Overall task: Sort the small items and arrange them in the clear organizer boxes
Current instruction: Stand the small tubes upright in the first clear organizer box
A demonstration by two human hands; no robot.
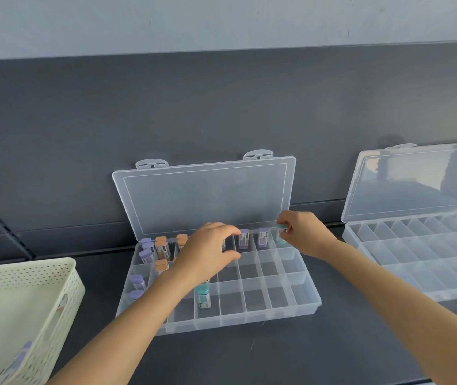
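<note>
The main clear organizer box sits in the middle of the dark shelf. Its lid is flipped up and leans back toward the dark back panel. The small items are little tubes with coloured caps, standing up in the compartments. Purple-capped tubes crowd the far-left column, and orange-capped tubes fill the next couple of compartments over. One teal-capped tube stands on its own in the front row. Two more purple tubes stand side by side in the back row, right of centre.

The right hand is at the back-right corner compartment. Its thumb and fingers pinch a teal tube that's upright and just beside those two purple ones. The left hand hovers over the back row near the middle, fingers curved like a claw with thumb and forefinger apart. Honestly can't tell whether it's got anything in there, since its own fingers hide the spot.

Off to the right, well apart, there's a second organizer box, also with its lid up. On the left edge sits a cream perforated basket, with something purple just visible low inside it.
</note>
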